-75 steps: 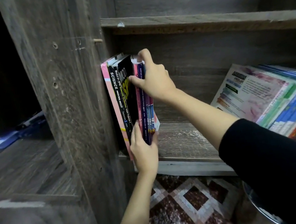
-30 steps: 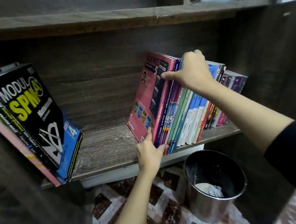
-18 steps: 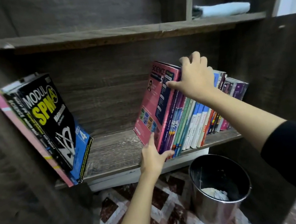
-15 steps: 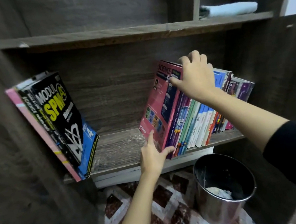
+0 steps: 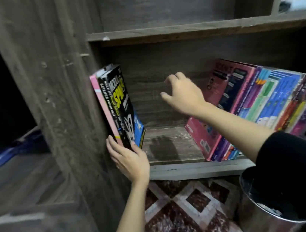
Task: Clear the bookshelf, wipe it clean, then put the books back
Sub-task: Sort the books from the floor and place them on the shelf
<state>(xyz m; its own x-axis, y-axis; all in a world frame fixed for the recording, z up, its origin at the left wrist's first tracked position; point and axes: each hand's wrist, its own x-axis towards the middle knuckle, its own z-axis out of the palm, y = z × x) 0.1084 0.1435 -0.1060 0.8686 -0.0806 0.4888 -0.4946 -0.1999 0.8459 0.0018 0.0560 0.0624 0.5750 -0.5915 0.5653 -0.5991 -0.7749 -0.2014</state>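
Observation:
A small group of books stands upright at the left end of the wooden shelf, against the side panel; a black "MODUL SPM" book faces outward. My left hand presses its straight fingers against the lower ends of these spines. A larger row of books, fronted by a pink science book, leans left at the shelf's right end. My right hand hovers blurred in the gap between the two groups, fingers loosely curled, holding nothing.
A metal bin stands on the patterned floor below the shelf's right part. A folded pale cloth lies on the upper shelf at far right. The thick wooden side panel rises on the left.
Both hands left the right-hand row. My left hand moved to the bottom of the left books; my right hand let go of the pink book and swung left. The view turned left.

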